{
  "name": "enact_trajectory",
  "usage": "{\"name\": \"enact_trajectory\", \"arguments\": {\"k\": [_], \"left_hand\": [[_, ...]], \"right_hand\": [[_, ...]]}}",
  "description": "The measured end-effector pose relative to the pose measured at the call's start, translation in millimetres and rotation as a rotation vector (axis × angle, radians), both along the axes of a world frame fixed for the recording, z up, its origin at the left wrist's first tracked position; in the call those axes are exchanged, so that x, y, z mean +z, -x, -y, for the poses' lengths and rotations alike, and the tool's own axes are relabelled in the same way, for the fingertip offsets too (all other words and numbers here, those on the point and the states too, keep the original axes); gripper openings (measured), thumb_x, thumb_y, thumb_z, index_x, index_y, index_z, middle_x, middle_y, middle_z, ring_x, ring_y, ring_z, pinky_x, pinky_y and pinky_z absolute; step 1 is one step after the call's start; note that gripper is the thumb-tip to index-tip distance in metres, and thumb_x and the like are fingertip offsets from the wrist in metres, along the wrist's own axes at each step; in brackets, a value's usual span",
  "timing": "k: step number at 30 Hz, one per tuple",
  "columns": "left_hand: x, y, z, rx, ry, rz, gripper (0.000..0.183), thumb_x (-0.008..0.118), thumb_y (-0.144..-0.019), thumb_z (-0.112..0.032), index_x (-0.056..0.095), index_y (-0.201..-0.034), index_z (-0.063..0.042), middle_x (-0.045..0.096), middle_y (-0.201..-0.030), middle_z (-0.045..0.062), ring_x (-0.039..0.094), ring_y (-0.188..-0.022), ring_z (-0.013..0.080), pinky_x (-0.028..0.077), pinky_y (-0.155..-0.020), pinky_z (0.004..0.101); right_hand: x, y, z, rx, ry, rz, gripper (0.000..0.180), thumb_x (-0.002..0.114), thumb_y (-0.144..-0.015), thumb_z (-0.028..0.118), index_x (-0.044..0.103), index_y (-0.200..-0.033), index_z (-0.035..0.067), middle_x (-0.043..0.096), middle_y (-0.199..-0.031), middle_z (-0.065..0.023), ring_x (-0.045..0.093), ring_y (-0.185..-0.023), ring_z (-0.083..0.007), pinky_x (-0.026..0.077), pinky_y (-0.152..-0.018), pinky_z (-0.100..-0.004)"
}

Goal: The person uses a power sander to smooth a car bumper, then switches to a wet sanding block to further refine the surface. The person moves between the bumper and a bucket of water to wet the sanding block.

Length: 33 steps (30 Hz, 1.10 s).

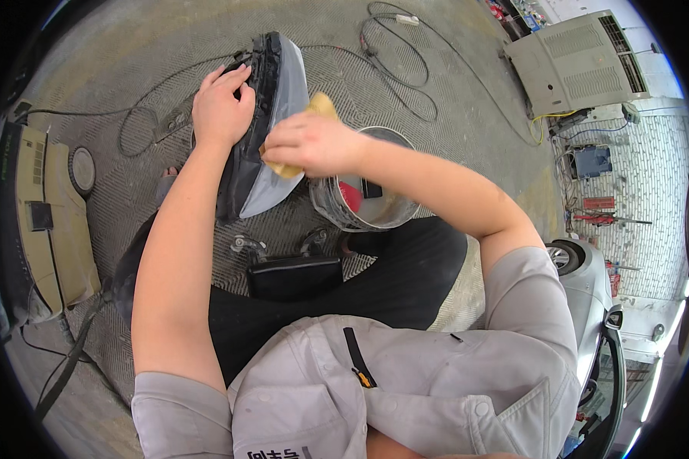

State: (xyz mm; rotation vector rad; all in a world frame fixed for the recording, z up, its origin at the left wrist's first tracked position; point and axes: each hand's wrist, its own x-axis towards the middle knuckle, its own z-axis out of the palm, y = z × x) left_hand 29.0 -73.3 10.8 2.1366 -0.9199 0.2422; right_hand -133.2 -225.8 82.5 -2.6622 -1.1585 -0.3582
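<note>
A car headlight (290,86) with a hazy grey lens and black housing stands on edge in front of me. My left hand (224,106) rests on the back of its black housing, steadying it with fingers spread. In my right hand (310,143) is a yellowish sheet of sandpaper (287,170), pressed against the lens. Its far end sticks out beyond my knuckles. Just right of the headlight sits a round bucket (327,209) of cloudy water, partly hidden by my right forearm. A red piece (350,197) and a black block (372,188) are inside it.
A low black-seated stool (294,277) stands near my legs. To the left is a beige wheeled dust extractor (63,218) with a hose. Cables (379,57) lie looped on the textured floor. A beige cabinet unit (574,66) and a silver car (588,287) are at right.
</note>
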Motion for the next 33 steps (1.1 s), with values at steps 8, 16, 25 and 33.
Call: {"name": "enact_trajectory", "arguments": {"k": [8,16,25,33], "left_hand": [[2.5,0.5,0.3,0.002,0.01,0.025,0.037,0.06,-0.095,-0.022,0.08,-0.126,-0.015,0.074,-0.136,0.0,0.059,-0.138,0.0293,0.048,-0.117,0.0412],[3.1,0.6,-0.7,-0.005,0.011,0.032,0.038,0.059,-0.095,-0.022,0.08,-0.126,-0.015,0.075,-0.136,-0.001,0.06,-0.137,0.0298,0.048,-0.116,0.0406],[2.1,0.0,0.0,0.006,-0.007,0.048,0.037,0.059,-0.095,-0.023,0.08,-0.126,-0.017,0.075,-0.136,-0.001,0.061,-0.136,0.0301,0.048,-0.116,0.0407],[0.8,0.7,1.3,0.005,0.006,0.02,0.037,0.06,-0.096,-0.023,0.08,-0.126,-0.017,0.074,-0.137,-0.001,0.059,-0.138,0.0297,0.048,-0.117,0.0408]], "right_hand": [[-1.7,1.9,-3.4,-0.001,0.04,-0.006,0.035,0.076,-0.073,0.004,0.07,-0.107,0.005,0.068,-0.108,-0.0062,0.069,-0.103,-0.0278,0.059,-0.085,-0.0407],[-4.1,4.8,-9.8,-0.045,-0.012,-0.041,0.046,0.081,-0.065,0.003,0.07,-0.109,0.007,0.066,-0.107,-0.0043,0.067,-0.105,-0.0271,0.058,-0.085,-0.0396],[-2.7,3.6,-10.9,-0.114,-0.076,-0.057,0.036,0.078,-0.069,0.004,0.071,-0.104,0.006,0.065,-0.104,-0.0046,0.066,-0.102,-0.0266,0.058,-0.084,-0.0397],[-1.0,4.9,-13.1,-0.122,-0.037,-0.034,0.02,0.072,-0.079,0.009,0.071,-0.099,0.007,0.062,-0.1,-0.005,0.065,-0.1,-0.0248,0.058,-0.08,-0.0383]]}}
